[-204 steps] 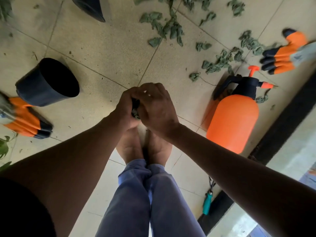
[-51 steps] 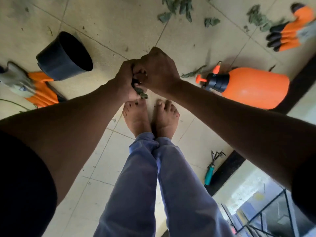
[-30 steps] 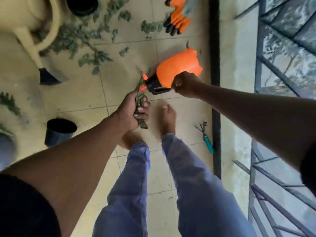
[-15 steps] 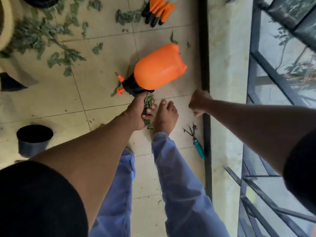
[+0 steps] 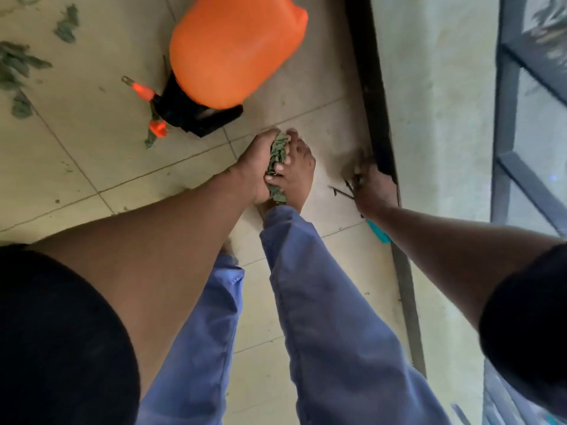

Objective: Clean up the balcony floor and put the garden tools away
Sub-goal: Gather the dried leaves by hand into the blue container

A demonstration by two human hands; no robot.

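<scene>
Head view: hand rake [image 5: 378, 230] lies under right hand [image 5: 372, 185]; fingers blurred.

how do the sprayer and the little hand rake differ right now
The orange sprayer is bulky and lies untouched on its side; the hand rake is slim, teal-handled, with the right hand over it. The sprayer shows whole; the rake is mostly hidden. Both are on the tiled floor.

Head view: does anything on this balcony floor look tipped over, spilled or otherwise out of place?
Yes. The orange sprayer lies on its side on the tiles, black pump head towards the person. Loose green leaves are scattered at upper left. The left hand grips a leaf bundle.
</scene>
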